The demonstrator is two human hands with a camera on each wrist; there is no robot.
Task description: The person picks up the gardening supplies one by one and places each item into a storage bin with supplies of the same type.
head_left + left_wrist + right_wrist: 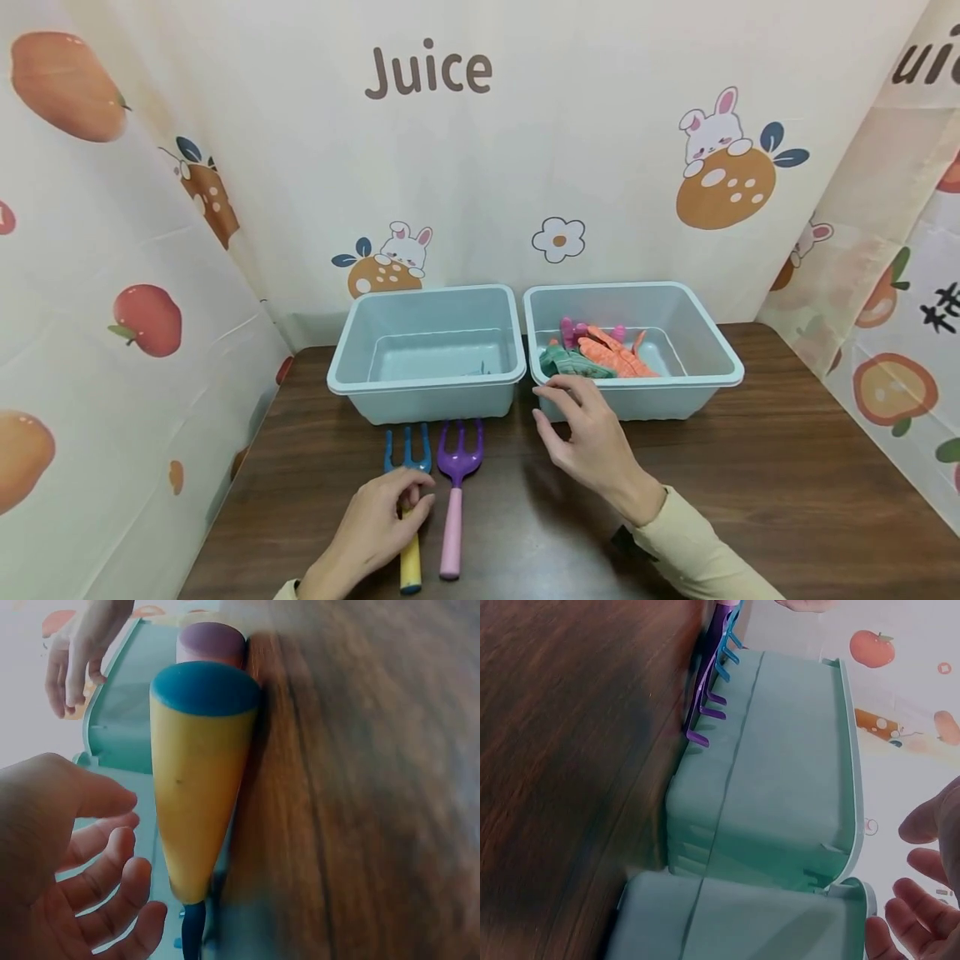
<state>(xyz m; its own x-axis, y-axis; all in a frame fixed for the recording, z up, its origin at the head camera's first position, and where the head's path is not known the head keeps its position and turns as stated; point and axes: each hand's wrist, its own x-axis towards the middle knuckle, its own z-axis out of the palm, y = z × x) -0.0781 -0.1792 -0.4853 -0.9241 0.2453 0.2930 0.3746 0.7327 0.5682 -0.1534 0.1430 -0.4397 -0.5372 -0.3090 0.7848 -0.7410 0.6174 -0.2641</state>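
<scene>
In the head view my left hand hovers over a toy garden fork with blue tines and a yellow handle. The left wrist view shows its fingers loosely bent, apart from the yellow handle. Beside that fork lies a purple garden fork with a pink handle. My right hand is at the front rim of the right light-blue bin, its fingers spread and holding nothing. That bin contains an orange toy, a green toy and a magenta toy, whose kinds are unclear.
A second light-blue bin stands to the left, with small bluish shapes near its inner front wall. Both bins sit at the back of the brown wooden table. A printed fabric backdrop rises behind and at both sides.
</scene>
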